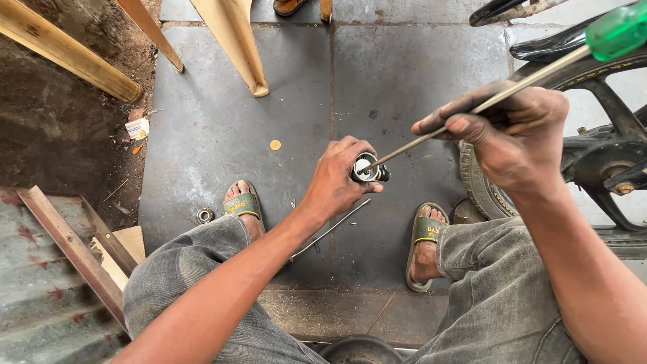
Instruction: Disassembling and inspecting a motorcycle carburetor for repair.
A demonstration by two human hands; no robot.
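Left hand (pixel 337 178) gripping metal cylinder (pixel 367 168), right hand (pixel 515 131) holding screwdriver (pixel 512 87)

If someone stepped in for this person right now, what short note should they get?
Left hand: grips a small round metal part, open end up.
Right hand: holds a long screwdriver with a green handle; its tip sits inside the part.
Nearby on the floor: a thin rod between the feet, a bearing by the left sandal, a wheel on the right.
Done: tip is in place. Left: the prying or cleaning inside, as far as can be judged.
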